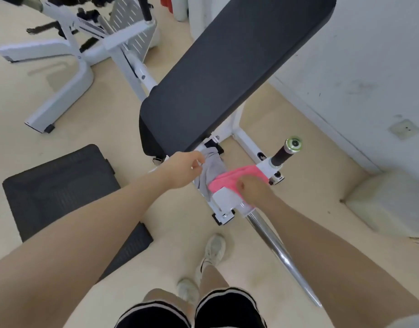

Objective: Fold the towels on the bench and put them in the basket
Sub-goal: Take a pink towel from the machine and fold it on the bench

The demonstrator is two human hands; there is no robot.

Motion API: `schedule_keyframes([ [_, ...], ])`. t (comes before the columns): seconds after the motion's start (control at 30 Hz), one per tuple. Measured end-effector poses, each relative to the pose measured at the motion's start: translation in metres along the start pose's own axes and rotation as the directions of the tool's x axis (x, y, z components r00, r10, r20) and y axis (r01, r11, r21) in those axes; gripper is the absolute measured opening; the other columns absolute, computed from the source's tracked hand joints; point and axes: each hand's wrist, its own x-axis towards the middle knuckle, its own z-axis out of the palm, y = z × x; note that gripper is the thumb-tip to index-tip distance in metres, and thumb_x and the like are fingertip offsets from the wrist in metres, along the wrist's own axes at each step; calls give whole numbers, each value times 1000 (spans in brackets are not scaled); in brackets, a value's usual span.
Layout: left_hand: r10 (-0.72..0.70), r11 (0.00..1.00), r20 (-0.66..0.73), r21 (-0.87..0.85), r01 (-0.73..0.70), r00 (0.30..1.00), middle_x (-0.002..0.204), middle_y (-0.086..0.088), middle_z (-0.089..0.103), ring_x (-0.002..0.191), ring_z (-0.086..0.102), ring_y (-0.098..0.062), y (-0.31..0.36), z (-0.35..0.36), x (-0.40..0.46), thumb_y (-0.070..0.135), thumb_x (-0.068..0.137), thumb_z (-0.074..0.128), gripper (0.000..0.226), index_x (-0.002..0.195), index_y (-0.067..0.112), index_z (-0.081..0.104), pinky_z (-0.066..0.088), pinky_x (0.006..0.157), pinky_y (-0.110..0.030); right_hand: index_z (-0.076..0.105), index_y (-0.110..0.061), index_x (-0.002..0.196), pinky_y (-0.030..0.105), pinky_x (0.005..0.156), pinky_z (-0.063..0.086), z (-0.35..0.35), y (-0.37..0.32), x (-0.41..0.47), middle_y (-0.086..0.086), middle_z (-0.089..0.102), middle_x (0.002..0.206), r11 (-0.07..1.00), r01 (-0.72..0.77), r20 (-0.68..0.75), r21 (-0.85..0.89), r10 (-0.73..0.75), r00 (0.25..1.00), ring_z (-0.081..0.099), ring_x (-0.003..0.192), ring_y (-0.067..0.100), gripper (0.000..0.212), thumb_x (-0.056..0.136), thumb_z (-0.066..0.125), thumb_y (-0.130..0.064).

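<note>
A black padded bench [227, 74] slopes up and away from me on a white frame. At its near foot a grey towel [213, 168] hangs crumpled over the frame, and a pink towel [229, 181] lies beside it on the white bracket. My left hand [182, 170] grips the grey towel's upper left edge. My right hand [253, 190] holds the pink towel with curled fingers. No basket is in view.
A chrome bar [281, 256] runs from the bracket toward my lower right. A black handle with a green cap [287, 149] sticks out right of the towels. A black mat [64, 195] lies on the floor at left. White gym frames [61, 91] stand at back left; a wall [369, 67] at right.
</note>
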Motion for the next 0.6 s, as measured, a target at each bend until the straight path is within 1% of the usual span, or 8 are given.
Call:
schedule_keyframes([
  [0.1, -17, 1000, 34, -25, 18, 999, 115, -5, 60, 87, 53, -17, -7, 5, 34, 16, 95, 45, 29, 122, 15, 54, 40, 77, -24, 60, -5, 109, 38, 83, 50, 18, 4, 28, 11, 62, 105, 999, 28, 45, -16, -27, 999, 60, 99, 29, 24, 90, 46, -12],
  [0.17, -21, 998, 66, -54, 24, 998, 115, -5, 60, 88, 56, -18, -7, 8, 49, 15, 95, 45, 29, 122, 15, 54, 39, 73, -24, 57, -7, 113, 38, 88, 48, 26, 7, 38, 10, 57, 115, 999, 34, 38, -40, -32, 999, 56, 106, 28, 26, 89, 50, -15],
  [0.27, -24, 997, 112, -76, 32, 993, 111, -4, 61, 91, 61, -22, -6, 12, 66, 16, 95, 45, 28, 121, 16, 54, 41, 72, -25, 53, -7, 116, 34, 86, 41, 29, 9, 43, 14, 50, 122, 996, 17, -45, -82, -21, 999, 50, 110, 30, 24, 93, 43, -9],
  [0.37, -25, 997, 154, -67, 36, 988, 108, -4, 62, 93, 61, -23, -3, 13, 77, 17, 95, 44, 28, 120, 16, 55, 41, 72, -24, 54, -4, 114, 34, 83, 40, 29, 9, 43, 16, 51, 122, 991, 48, -47, -124, -55, 997, 51, 109, 32, 24, 95, 40, -5],
  [0.4, -23, 998, 166, -62, 33, 986, 108, -4, 62, 94, 61, -23, -1, 12, 80, 17, 95, 44, 28, 121, 16, 55, 41, 72, -25, 55, -5, 114, 33, 80, 39, 28, 9, 44, 15, 52, 121, 993, 50, -29, -104, -53, 998, 51, 105, 30, 24, 95, 40, -7],
  [0.47, -9, 998, 178, -56, 19, 984, 108, -4, 62, 93, 62, -24, 4, 6, 84, 17, 95, 44, 28, 120, 16, 55, 46, 72, -29, 57, -7, 110, 31, 74, 37, 18, 9, 45, 15, 56, 115, 1000, 6, 5, -17, -6, 1000, 48, 90, 25, 22, 96, 42, -13],
  [0.53, 12, 998, 174, -70, 0, 985, 106, -5, 63, 89, 65, -29, 11, -4, 83, 17, 95, 44, 26, 118, 17, 56, 53, 74, -35, 60, -10, 105, 30, 74, 41, 0, 6, 40, 9, 60, 100, 989, -45, 40, 143, 39, 998, 47, 83, 20, 24, 95, 41, -20],
  [0.6, 34, 996, 162, -83, -21, 986, 105, -6, 64, 87, 66, -31, 21, -17, 80, 18, 94, 44, 25, 115, 18, 57, 54, 75, -38, 62, -22, 85, 29, 73, 43, -21, 7, 29, -4, 56, 82, 952, -44, -3, 304, 48, 999, 52, 77, 16, 24, 91, 39, -24],
])
